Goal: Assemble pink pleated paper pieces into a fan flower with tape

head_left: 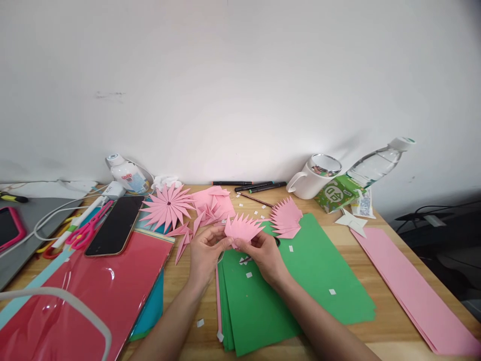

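Note:
Between my two hands is a fan of folded pink paper (243, 228), its spiky points turned up and away from me. My left hand (207, 248) pinches its left end with thumb and fingers. The thumb and fingers of my right hand (265, 253) close on its lower right side. Both hands hover around the far left part of a stack of green paper (293, 296). A second pink folded fan (286, 218) lies just beyond my right hand. To the left rests a full round pink paper star (169, 203), near loose folded pink pieces (184, 238).
Left are red plastic-wrapped paper (124, 286), a phone (114, 225) and pink scissors (88, 228). Along the wall stand a white bottle (128, 174), markers (259, 187), a mug (314, 176), a green box (338, 193) and a water bottle (379, 163). Pink strips (413, 291) lie right.

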Tool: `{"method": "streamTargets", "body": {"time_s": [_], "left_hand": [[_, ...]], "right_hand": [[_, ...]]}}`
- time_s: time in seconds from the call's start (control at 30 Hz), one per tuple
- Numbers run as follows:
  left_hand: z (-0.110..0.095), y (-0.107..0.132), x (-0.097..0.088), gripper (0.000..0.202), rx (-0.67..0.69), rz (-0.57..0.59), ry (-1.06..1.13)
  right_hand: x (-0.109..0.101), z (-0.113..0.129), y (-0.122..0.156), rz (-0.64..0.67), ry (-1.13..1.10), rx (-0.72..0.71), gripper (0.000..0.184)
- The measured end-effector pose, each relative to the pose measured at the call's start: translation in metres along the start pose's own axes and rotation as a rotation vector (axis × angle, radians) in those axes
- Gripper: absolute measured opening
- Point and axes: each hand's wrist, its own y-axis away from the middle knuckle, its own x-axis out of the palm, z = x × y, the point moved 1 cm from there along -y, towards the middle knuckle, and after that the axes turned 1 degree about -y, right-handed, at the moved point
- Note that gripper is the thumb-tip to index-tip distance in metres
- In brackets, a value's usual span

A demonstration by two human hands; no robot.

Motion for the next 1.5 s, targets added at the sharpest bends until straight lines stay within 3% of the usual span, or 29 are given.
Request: {"method": "streamTargets", "body": {"time_s": [0.4, 0.97, 1.5], "left_hand": [[-0.007, 0.005, 0.005, 0.035, 0.026, 0.071, 0.031], [-0.007, 0.004, 0.005, 0.023, 0.112, 0.026, -0.049], [-0.01, 0.003, 0.001, 0.022, 0.071, 0.109, -0.116]], "right_hand": [[-0.002, -0.004, -0.001, -0.011, 0.044, -0.047, 0.037], [-0.006, -0.003, -0.002, 0.004, 0.188, -0.023, 0.028], [-0.004, -0.003, -0.001, 0.014, 0.195, -0.025, 0.029]]}}
